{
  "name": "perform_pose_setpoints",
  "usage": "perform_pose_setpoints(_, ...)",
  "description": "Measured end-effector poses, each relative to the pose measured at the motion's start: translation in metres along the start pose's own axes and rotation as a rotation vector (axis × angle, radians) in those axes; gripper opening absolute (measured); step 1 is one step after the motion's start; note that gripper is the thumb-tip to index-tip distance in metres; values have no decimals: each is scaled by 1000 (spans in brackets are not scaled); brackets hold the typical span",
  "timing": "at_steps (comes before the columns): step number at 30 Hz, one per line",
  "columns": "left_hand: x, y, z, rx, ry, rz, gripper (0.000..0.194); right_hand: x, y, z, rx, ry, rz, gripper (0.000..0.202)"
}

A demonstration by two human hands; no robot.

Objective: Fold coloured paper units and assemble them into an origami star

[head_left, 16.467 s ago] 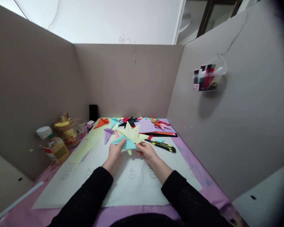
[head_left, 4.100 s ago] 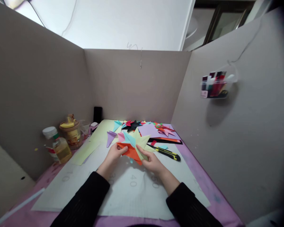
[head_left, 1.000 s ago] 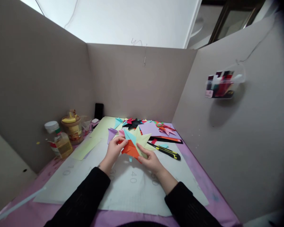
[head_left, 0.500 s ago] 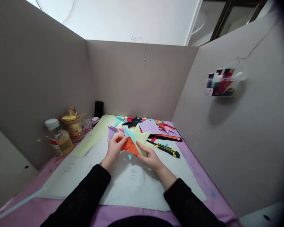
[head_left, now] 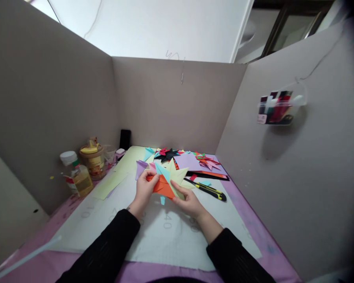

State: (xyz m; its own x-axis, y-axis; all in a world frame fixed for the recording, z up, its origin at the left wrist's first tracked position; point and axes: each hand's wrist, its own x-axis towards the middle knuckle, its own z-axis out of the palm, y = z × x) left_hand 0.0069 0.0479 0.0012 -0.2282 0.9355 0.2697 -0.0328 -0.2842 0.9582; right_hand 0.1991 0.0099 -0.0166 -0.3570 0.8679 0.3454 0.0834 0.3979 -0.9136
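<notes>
Between my two hands I hold a folded paper star [head_left: 164,188] above the white sheet, with orange, light blue and pale yellow sections. My left hand [head_left: 146,189] pinches its orange part at the left edge. On the other side my right hand [head_left: 188,199] grips the lower right of the star, the thumb over the pale yellow and orange paper. A small light blue tip [head_left: 163,201] shows beneath it. Just behind the star are a purple folded piece [head_left: 141,168] and a pink one. A black and yellow utility knife [head_left: 211,191] lies right of my right hand.
Several colourful folded stars [head_left: 168,154] and a purple paper sheet [head_left: 186,161] lie at the back. Pale green paper [head_left: 110,184], a bottle [head_left: 78,175] and a tub [head_left: 93,161] are at left. Grey panels [head_left: 177,102] enclose the table; a plastic holder [head_left: 275,108] hangs at right.
The view has tilted slightly, so everything sits a little lower and further right. Both hands keep their hold on the paper star, almost unmoved.
</notes>
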Motion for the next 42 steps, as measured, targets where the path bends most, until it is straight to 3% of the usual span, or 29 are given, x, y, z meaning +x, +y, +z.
perform_pose_setpoints(7,-2,7,1,52,36,93,21,2,-5,-1,64,-47,0,62)
perform_pose_setpoints(20,-2,2,1,-25,3,49,26,1,4,-3,164,-35,97,62)
perform_pose_setpoints(29,-3,10,2,-91,-42,47,26,1,2,-3,145,-3,94,61)
perform_pose_setpoints(33,-1,13,-3,-113,-118,95,31,1,1,-3,144,34,106,64)
perform_pose_setpoints(39,5,11,-14,117,-188,292,20,1,-2,-6,101,66,91,62)
perform_pose_setpoints(42,7,10,-16,192,-209,326,16,1,-5,-6,85,52,79,60)
